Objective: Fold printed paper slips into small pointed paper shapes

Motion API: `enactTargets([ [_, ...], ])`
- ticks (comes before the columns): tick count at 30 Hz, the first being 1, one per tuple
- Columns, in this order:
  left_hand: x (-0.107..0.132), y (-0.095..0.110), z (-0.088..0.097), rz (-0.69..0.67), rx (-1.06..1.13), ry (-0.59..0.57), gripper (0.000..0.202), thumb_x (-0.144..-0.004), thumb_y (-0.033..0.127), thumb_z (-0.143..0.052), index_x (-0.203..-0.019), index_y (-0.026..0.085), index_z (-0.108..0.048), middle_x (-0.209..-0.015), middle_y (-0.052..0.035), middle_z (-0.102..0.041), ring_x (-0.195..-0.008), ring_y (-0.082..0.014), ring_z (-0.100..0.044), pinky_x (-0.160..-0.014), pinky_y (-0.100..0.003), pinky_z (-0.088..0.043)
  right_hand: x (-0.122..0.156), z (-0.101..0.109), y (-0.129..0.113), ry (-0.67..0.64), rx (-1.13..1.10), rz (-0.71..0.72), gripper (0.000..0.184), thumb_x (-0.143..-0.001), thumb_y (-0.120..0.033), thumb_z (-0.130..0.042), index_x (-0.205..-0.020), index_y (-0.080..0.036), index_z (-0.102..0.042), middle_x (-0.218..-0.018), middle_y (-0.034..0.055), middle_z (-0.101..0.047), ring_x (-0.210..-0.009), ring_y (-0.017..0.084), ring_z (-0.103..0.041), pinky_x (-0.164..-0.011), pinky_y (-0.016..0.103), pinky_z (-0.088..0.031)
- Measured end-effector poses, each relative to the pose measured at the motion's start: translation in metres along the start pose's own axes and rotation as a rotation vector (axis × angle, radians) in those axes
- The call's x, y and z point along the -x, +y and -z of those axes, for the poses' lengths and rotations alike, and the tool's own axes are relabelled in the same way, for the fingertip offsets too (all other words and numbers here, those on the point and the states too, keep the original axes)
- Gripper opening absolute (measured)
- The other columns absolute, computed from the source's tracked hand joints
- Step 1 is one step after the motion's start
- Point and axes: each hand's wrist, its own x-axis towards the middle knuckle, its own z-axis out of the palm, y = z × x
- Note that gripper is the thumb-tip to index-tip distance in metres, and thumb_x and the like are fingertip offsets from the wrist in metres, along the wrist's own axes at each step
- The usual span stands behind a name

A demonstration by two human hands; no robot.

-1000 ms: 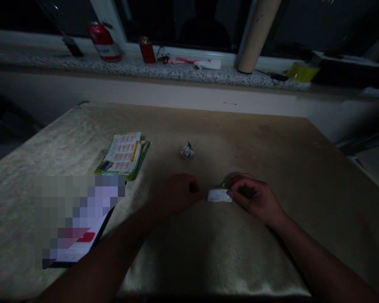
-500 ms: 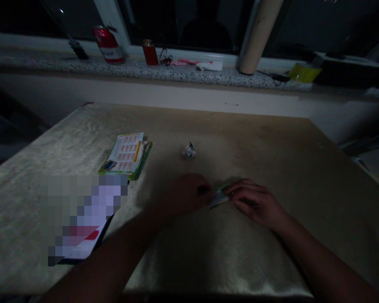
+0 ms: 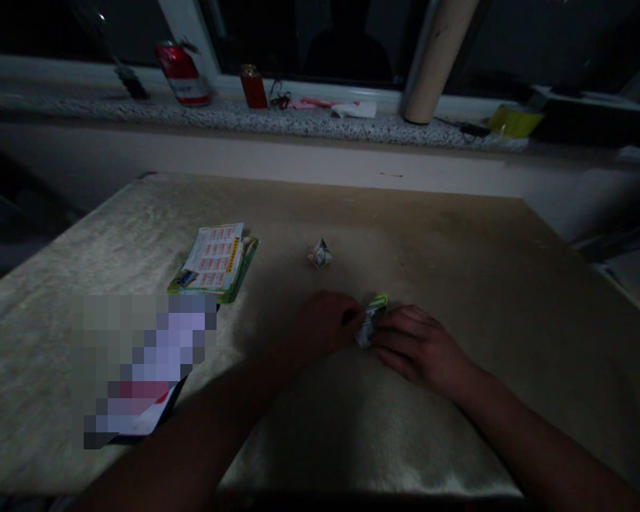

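A small folded slip of paper, white with a green end, stands tilted between my two hands near the middle of the table. My left hand is closed, its fingertips pinching the slip's left edge. My right hand rests on the table with its fingers pressed together against the slip's right side. A small folded paper figure lies a little beyond my hands.
A stack of printed leaflets lies to the left, with a blurred booklet nearer the front left edge. Along the stone sill behind stand a red can, a small red container, a cardboard tube and a yellow item.
The slip lay flat a second ago; both hands have turned it up on its end and drawn closer together. My right hand has slid left and slightly nearer to me.
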Motion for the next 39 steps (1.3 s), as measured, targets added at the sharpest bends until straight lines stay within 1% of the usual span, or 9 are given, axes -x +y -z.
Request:
enactTargets([
  [5,0.0,0.0,0.0,-0.011,-0.022,0.024,0.026,-0.092,0.034,-0.055,-0.086,0.018,-0.075,-0.081,-0.003,-0.073,-0.072,-0.0158,-0.063,-0.068,-0.028,-0.041,0.0,0.001,0.0,-0.027,-0.015,-0.06,0.015,-0.095,-0.023,-0.06,-0.104,-0.021,-0.071,-0.103,0.0059,-0.073,-0.095,0.022,-0.065,-0.088,0.04,-0.049],
  [11,0.001,-0.006,-0.001,-0.086,-0.053,0.02,0.029,-0.095,0.039,-0.054,-0.09,0.019,-0.075,-0.082,-0.0024,-0.072,-0.076,-0.0168,-0.062,-0.075,-0.029,-0.043,-0.001,0.001,0.006,-0.047,-0.101,-0.18,0.013,-0.096,-0.022,-0.056,-0.093,-0.02,-0.068,-0.098,0.0071,-0.072,-0.095,0.022,-0.064,-0.088,0.041,-0.047],
  [14,0.002,-0.008,0.003,-0.111,-0.041,0.001,0.025,-0.093,0.036,-0.056,-0.091,0.019,-0.074,-0.085,-0.0026,-0.072,-0.078,-0.0167,-0.063,-0.076,-0.029,-0.044,-0.001,-0.001,0.009,-0.022,-0.122,-0.224,0.013,-0.096,-0.024,-0.057,-0.09,-0.021,-0.067,-0.098,0.0072,-0.072,-0.095,0.023,-0.064,-0.088,0.043,-0.047],
  [18,0.003,-0.008,0.009,-0.072,-0.027,-0.017,0.018,-0.089,0.03,-0.06,-0.091,0.019,-0.074,-0.085,-0.0028,-0.07,-0.078,-0.0167,-0.063,-0.077,-0.029,-0.044,0.001,-0.003,0.013,0.017,-0.172,-0.272,0.012,-0.094,-0.024,-0.06,-0.084,-0.022,-0.068,-0.1,0.0067,-0.072,-0.096,0.023,-0.064,-0.087,0.042,-0.049],
  [21,0.004,-0.008,0.009,-0.086,-0.037,-0.013,0.016,-0.087,0.029,-0.062,-0.092,0.019,-0.074,-0.086,-0.0028,-0.07,-0.081,-0.0172,-0.063,-0.081,-0.03,-0.045,0.002,-0.006,0.014,0.055,-0.233,-0.334,0.012,-0.092,-0.022,-0.062,-0.082,-0.023,-0.07,-0.104,0.0065,-0.072,-0.099,0.023,-0.065,-0.087,0.041,-0.051],
  [24,0.003,-0.01,0.005,-0.123,-0.062,-0.013,0.017,-0.087,0.03,-0.062,-0.093,0.019,-0.074,-0.089,-0.0036,-0.069,-0.085,-0.0181,-0.062,-0.085,-0.032,-0.044,0.002,-0.008,0.015,0.093,-0.268,-0.394,0.014,-0.09,-0.023,-0.065,-0.078,-0.023,-0.072,-0.103,0.0059,-0.073,-0.098,0.022,-0.067,-0.086,0.04,-0.053],
  [29,0.003,-0.007,0.003,-0.101,-0.082,0.008,0.016,-0.087,0.031,-0.063,-0.09,0.018,-0.073,-0.087,-0.0039,-0.068,-0.082,-0.0185,-0.061,-0.083,-0.033,-0.044,-0.002,-0.009,0.013,0.133,-0.33,-0.503,0.018,-0.088,-0.024,-0.066,-0.071,-0.022,-0.074,-0.097,0.0057,-0.075,-0.091,0.021,-0.07,-0.083,0.037,-0.055],
  [34,0.003,0.002,0.002,-0.057,-0.122,0.033,0.015,-0.086,0.028,-0.062,-0.083,0.017,-0.072,-0.082,-0.0041,-0.068,-0.077,-0.0182,-0.06,-0.081,-0.034,-0.044,-0.004,-0.01,0.012,0.159,-0.347,-0.592,0.018,-0.086,-0.026,-0.067,-0.07,-0.023,-0.076,-0.095,0.0053,-0.076,-0.087,0.021,-0.072,-0.082,0.037,-0.057],
  [39,0.003,0.009,-0.003,-0.019,-0.15,0.08,0.014,-0.086,0.026,-0.061,-0.08,0.017,-0.07,-0.081,-0.0043,-0.068,-0.077,-0.0188,-0.06,-0.08,-0.035,-0.044,-0.005,-0.012,0.013,0.182,-0.334,-0.611,0.017,-0.083,-0.025,-0.069,-0.068,-0.024,-0.076,-0.092,0.005,-0.077,-0.086,0.021,-0.073,-0.081,0.037,-0.057],
])
